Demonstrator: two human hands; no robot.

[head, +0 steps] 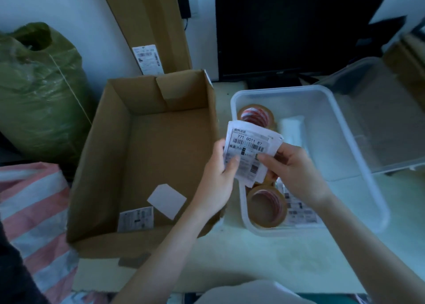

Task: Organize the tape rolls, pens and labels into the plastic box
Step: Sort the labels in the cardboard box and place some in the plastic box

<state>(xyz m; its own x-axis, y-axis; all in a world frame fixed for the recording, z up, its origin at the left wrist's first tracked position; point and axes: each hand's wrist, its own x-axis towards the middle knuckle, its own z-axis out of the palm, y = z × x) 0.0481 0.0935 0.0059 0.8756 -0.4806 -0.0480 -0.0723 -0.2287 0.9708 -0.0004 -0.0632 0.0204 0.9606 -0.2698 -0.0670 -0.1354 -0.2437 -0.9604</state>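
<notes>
Fingers of left hand [217, 177] and right hand [296, 172] pinch labels [249, 152] above plastic box [345, 129].

Dim bluish light around you. Pale wall [69, 9] far side. Dark monitor [299, 27] far right on pale desk [253, 257]. Tall flat carton [149, 23] leans against wall. Green bag [39, 85] far left, striped sack [34, 200] near left.
</notes>
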